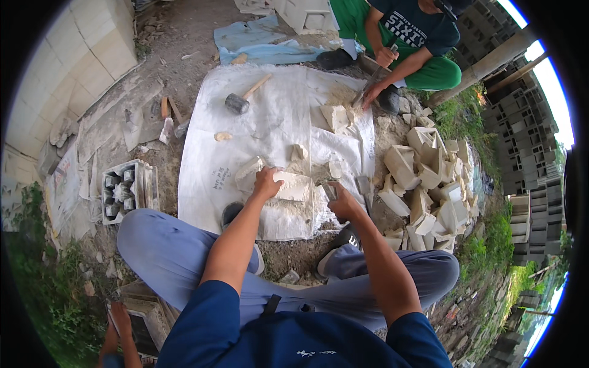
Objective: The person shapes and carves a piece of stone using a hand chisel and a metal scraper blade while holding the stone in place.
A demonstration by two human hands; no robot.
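Fingers, left hand (267, 183): bent over the left end of a cream block, touching it, the thumb against its near side. Fingers, right hand (345, 205): curled narrow just beyond the block's right end, apparently around a thin tool (331, 192); its full shape is hidden, and whether it touches the block cannot be told.

Cream block (295, 187): one, oblong, lying on a white sheet (202, 165) between the two sets of fingers, pale crumbs along its near side.

Pale chunk (248, 175): one, just left of the left fingers. Small lump (299, 152): one, ahead and right of the same fingers. Flat-bladed tool (365, 186): one, near the right fingers, on their right, by the sheet's right edge.

Edges: sheet's left border well apart from the left fingers; right border much nearer the right fingers; near border between fingers and the person's shoes.

Room: white surface stretches ahead and left of the left fingers as far as a mallet (237, 103), broken by a tan stone (223, 136). Rightward, beyond the sheet, a heap of broken pieces (429, 190) bounds the right fingers' side.
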